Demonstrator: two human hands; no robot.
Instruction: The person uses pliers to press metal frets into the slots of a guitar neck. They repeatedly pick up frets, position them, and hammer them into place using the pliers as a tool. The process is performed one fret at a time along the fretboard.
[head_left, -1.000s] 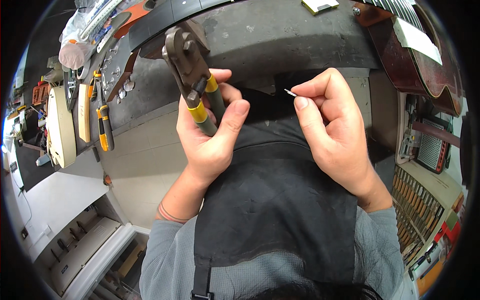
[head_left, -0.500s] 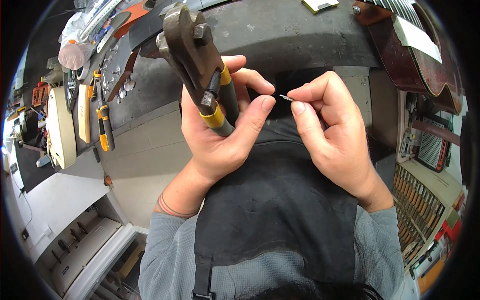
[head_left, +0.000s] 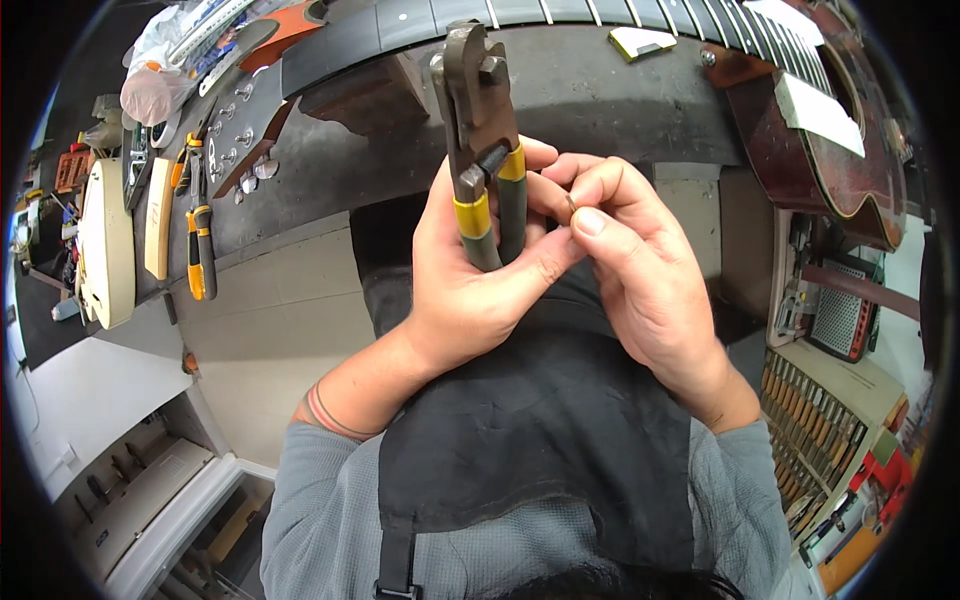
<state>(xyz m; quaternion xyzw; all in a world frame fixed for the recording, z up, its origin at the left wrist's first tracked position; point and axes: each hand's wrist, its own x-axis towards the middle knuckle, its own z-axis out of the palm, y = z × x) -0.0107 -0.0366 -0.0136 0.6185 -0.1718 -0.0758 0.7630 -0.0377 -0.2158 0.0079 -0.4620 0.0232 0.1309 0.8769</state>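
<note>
The left hand (head_left: 455, 290) keeps its grip around the 2 handles of the cutters (head_left: 485, 115); the right hand (head_left: 645, 265) pinches a tiny metal piece (head_left: 571, 203) where both hands' fingertips meet, right of the cutters, near the dark surface (head_left: 570, 90).

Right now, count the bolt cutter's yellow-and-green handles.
2: the lower handle and, to its right, the upper handle, both within the left hand, which hides their ends.

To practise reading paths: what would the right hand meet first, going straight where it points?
Likely the left hand, at fingertips close to or touching the right hand; depth is unclear.
</note>
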